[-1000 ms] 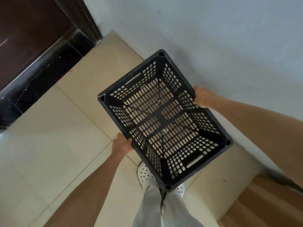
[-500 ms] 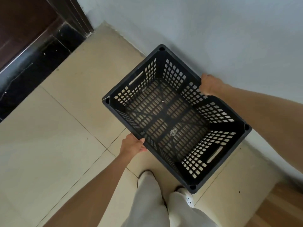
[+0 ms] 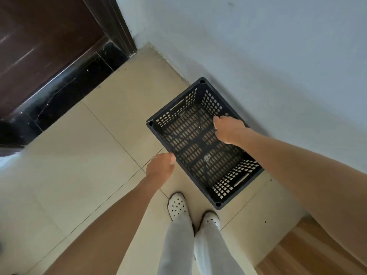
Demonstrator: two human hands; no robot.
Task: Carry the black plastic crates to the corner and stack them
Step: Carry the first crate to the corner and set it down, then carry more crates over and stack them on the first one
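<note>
Since the earlier frame, the black crate [image 3: 200,143] has been lowered onto the beige tiled floor [image 3: 83,175] beside the pale wall [image 3: 258,56]. Its rims are touched by the left hand [image 3: 160,165] and right hand [image 3: 228,130]; whether either grip is closed cannot be told. No writing is legible. Open floor lies leftward toward a dark door [image 3: 39,46].

The person is wearing light grey trousers [image 3: 178,249] and white perforated clogs [image 3: 177,205]. Both forearms are showing bare, with no sleeve in view. The left hand [image 3: 160,167] and right hand [image 3: 230,130] seem to be wearing no rings, though the view is blurry.
</note>
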